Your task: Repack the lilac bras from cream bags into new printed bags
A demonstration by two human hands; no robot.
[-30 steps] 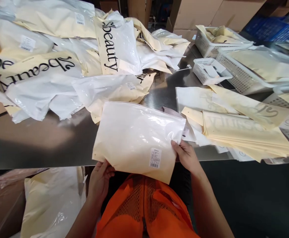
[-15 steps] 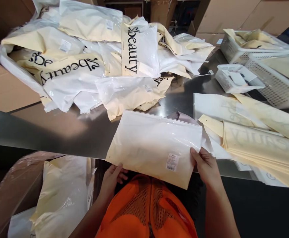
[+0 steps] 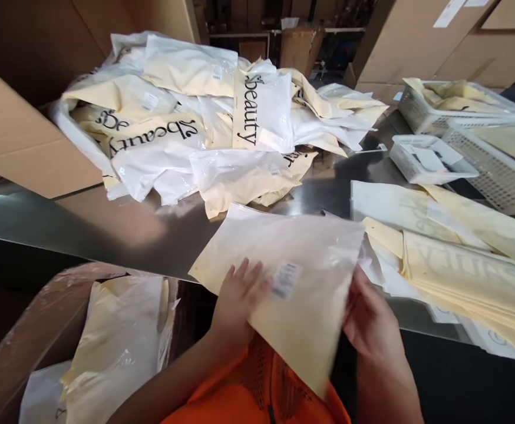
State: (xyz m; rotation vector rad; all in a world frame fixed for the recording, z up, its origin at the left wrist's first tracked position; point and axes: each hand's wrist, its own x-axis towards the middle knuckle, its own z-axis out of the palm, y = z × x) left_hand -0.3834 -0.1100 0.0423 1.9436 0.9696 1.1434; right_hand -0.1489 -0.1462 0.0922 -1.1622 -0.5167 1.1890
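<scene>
A cream-and-white plastic packaging bag (image 3: pixel 279 241) lies across the table's front edge, its near corner hanging over an orange garment (image 3: pixel 257 377). Near its middle is a white barcode label (image 3: pixel 286 280), blurred by motion. My left hand (image 3: pixel 235 303) rests on the front of the bag with fingers spread, their tips just left of the label. At the right edge, my right hand (image 3: pixel 372 318) grips the bag, thumb in front and the other fingers partly hidden behind. To the right lies a stack of folded cream bags (image 3: pixel 465 253).
A heap of filled bags (image 3: pixel 160 168) printed "beauty" covers the table's back left, beside an open carton (image 3: pixel 23 129). White baskets (image 3: pixel 496 162) and a small white tray (image 3: pixel 454 172) stand at the back right. Below left, a lined carton (image 3: pixel 32 318) holds more bags (image 3: pixel 116 330).
My left hand has left the bag's lower left corner and moved right onto its front. The bag's right side has tilted, its near corner dropping lower. The whole view has shifted slightly.
</scene>
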